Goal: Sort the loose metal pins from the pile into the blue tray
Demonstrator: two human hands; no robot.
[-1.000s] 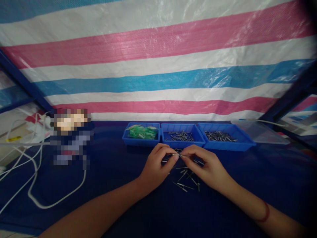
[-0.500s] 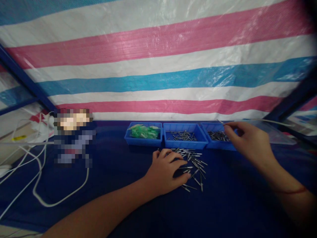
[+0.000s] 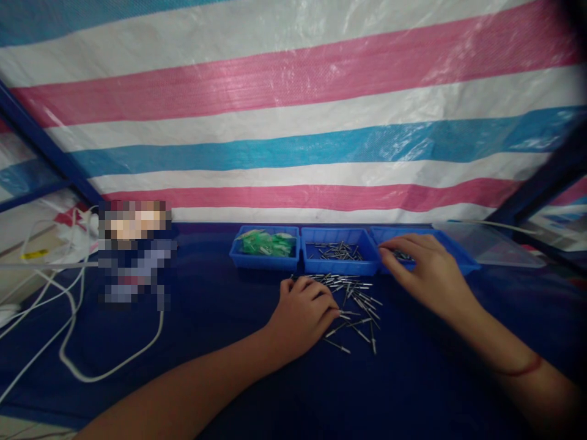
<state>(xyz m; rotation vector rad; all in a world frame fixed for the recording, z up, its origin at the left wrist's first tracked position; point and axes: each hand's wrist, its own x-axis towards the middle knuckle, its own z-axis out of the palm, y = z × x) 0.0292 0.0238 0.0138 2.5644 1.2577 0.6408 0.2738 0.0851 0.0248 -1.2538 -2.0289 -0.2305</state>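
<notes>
My left hand rests at the left side of a loose pile of metal blind rivets on the dark blue table. Its thumb and forefinger are closed on the end of one rivet. Over the right-hand blue bin, which holds more rivets, is my right hand. The thumb and forefinger tips are brought together near that bin's left wall, and anything between them is hidden. The middle blue bin contains similar rivets.
Left of the middle bin stands a blue bin with green packets. White cables run over the table's left side, near a pixelated area. A clear plastic sheet lies at right. Behind hangs a striped tarp.
My right hand has moved left and slightly down over the right-hand bin; the rivet that stuck out of its fingertips no longer shows. My left thumb and forefinger have closed together at the pile.
</notes>
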